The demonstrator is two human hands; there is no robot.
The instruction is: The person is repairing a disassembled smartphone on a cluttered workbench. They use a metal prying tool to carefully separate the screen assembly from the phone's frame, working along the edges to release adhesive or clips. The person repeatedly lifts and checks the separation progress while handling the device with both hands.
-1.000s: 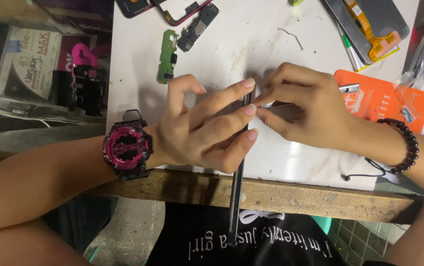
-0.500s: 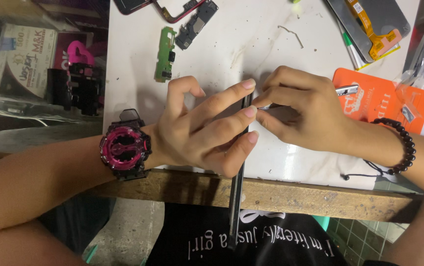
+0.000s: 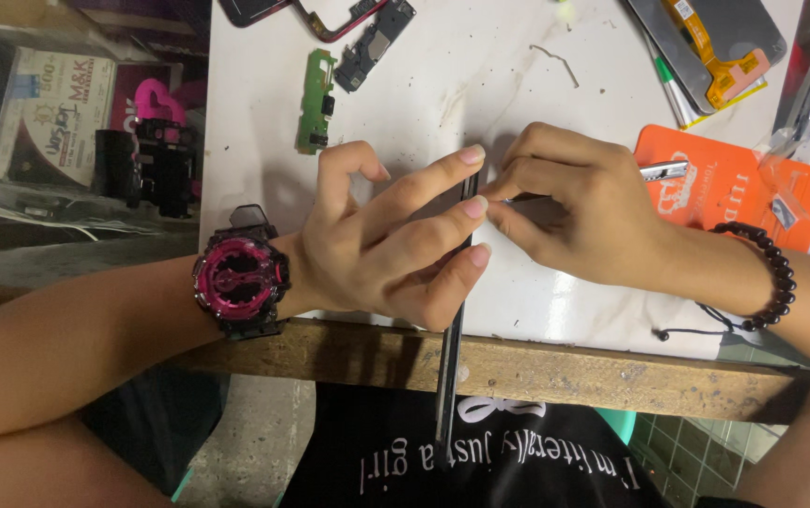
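Packaging and screens, that's about it around me. Far left of the frame, off the table, there's a flat rectangular box (image 3: 47,115), whitish with colourful print, lying tilted on the clutter. On the right side, just past my right wrist, sits an orange card package (image 3: 734,183) with pale print, flat on the white tabletop. Right of it, at the frame's edge, a clear plastic blister pack (image 3: 804,113) overlaps its corner. Upper right holds a dark phone screen panel (image 3: 710,42), face down, with an orange flex ribbon across its back.
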